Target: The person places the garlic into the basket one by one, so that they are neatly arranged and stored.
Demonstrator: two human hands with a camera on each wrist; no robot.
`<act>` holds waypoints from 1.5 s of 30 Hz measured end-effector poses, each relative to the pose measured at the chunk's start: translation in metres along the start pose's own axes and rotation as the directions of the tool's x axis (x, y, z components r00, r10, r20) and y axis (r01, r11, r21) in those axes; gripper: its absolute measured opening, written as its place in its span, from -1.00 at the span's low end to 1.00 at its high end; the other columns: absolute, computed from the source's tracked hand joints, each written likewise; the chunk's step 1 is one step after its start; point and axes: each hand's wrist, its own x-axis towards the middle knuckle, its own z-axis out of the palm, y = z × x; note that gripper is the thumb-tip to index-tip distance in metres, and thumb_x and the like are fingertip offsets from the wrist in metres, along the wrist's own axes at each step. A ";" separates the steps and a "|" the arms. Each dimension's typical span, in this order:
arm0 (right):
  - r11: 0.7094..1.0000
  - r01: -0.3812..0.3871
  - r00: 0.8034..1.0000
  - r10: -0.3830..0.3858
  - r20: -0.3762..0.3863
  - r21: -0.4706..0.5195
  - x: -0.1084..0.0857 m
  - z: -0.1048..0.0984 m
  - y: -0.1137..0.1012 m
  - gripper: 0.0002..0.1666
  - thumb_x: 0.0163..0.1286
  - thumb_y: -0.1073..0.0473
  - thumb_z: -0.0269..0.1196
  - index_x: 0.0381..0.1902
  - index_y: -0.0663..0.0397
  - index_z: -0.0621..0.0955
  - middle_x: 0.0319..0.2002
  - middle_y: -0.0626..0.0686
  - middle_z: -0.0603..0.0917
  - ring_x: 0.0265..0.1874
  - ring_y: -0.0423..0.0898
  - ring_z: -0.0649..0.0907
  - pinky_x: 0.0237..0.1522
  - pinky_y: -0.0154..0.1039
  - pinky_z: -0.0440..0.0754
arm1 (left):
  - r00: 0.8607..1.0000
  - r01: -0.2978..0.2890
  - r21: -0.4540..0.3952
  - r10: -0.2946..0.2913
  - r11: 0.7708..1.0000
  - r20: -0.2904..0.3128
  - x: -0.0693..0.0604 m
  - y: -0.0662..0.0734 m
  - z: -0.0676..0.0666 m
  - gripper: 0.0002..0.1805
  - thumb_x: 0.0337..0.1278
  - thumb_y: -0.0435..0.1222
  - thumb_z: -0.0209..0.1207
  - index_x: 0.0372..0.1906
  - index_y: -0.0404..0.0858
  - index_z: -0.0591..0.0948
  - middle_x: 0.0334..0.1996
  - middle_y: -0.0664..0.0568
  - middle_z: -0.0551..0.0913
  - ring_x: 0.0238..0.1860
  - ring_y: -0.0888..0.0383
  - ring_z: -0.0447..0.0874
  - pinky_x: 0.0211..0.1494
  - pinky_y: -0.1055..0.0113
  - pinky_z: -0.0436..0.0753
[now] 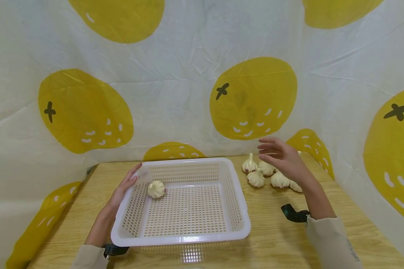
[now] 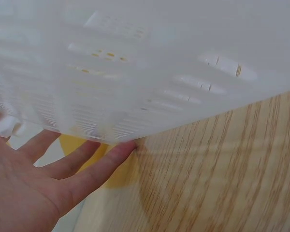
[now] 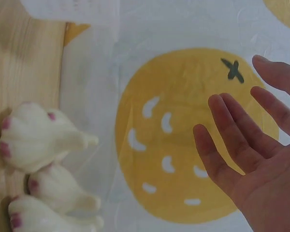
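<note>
A white perforated plastic basket [image 1: 181, 239] sits at an angle over the wooden table, and one garlic bulb [image 1: 156, 189] lies inside by its left wall. My left hand [image 1: 121, 190] grips the basket's left side near the far corner. In the left wrist view, the fingers [image 2: 104, 166] of that hand reach beneath the basket's underside. My right hand [image 1: 282, 158] is raised above a group of several garlic bulbs [image 1: 256, 178] right of the basket. Its fingers are spread and loosely bent, with nothing between them. The hand partly hides the bulbs behind it.
A pale cloth [image 1: 175, 112] printed with yellow fruit hangs behind and at both sides of the wooden table [image 1: 266, 231]. Black straps with camera mounts [image 1: 294, 215] are on both wrists.
</note>
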 end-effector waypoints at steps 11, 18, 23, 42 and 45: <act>1.000 -0.013 0.995 0.012 -0.098 -0.008 -0.026 -0.023 0.036 -0.46 0.55 0.20 0.24 0.42 0.12 0.46 0.09 -0.36 0.60 0.02 -0.45 0.64 0.02 -0.59 0.55 | 1.000 -0.011 -0.002 0.011 1.000 -0.002 -0.001 0.000 -0.001 -0.35 0.71 -0.02 -0.37 0.69 0.14 -0.23 0.64 -0.19 -0.17 0.41 0.25 0.32 0.30 0.21 0.50; 1.000 -0.018 0.991 0.017 -0.129 -0.004 -0.037 -0.035 0.058 -0.45 0.52 0.26 0.26 0.42 0.14 0.46 0.06 -0.42 0.61 -0.01 -0.51 0.64 -0.05 -0.57 0.60 | 1.000 -0.012 -0.011 0.012 1.000 0.001 0.000 -0.001 0.000 -0.35 0.71 -0.03 -0.37 0.70 0.12 -0.24 0.64 -0.19 -0.18 0.41 0.27 0.33 0.29 0.24 0.51; 0.998 -0.053 0.987 0.048 -0.152 -0.028 -0.042 -0.043 0.075 -0.43 0.50 0.25 0.29 0.42 0.11 0.47 0.04 -0.48 0.61 -0.06 -0.56 0.64 -0.10 -0.57 0.61 | 1.000 -0.022 -0.016 0.022 1.000 0.008 0.000 -0.001 -0.001 -0.36 0.72 -0.04 -0.38 0.70 0.13 -0.23 0.61 -0.13 -0.11 0.40 0.29 0.35 0.28 0.25 0.53; 0.964 -0.228 0.971 0.215 -0.105 -0.137 -0.064 -0.061 0.139 -0.42 0.49 0.11 0.32 0.34 0.29 0.48 -0.01 -0.55 0.55 -0.02 -0.59 0.52 -0.16 -0.53 0.53 | 1.000 -0.028 -0.014 0.028 0.999 0.012 0.000 0.000 0.000 -0.37 0.72 -0.05 -0.38 0.69 0.13 -0.22 0.59 -0.05 -0.04 0.41 0.26 0.36 0.27 0.21 0.55; 0.960 -0.244 0.969 0.234 -0.084 -0.140 -0.066 -0.061 0.146 -0.40 0.49 0.10 0.32 0.35 0.28 0.48 0.03 -0.47 0.56 -0.02 -0.59 0.50 -0.15 -0.52 0.52 | 0.999 -0.031 -0.011 0.031 0.999 0.019 -0.001 0.001 -0.001 -0.37 0.72 -0.05 -0.39 0.69 0.14 -0.23 0.59 -0.04 -0.04 0.42 0.25 0.34 0.28 0.18 0.54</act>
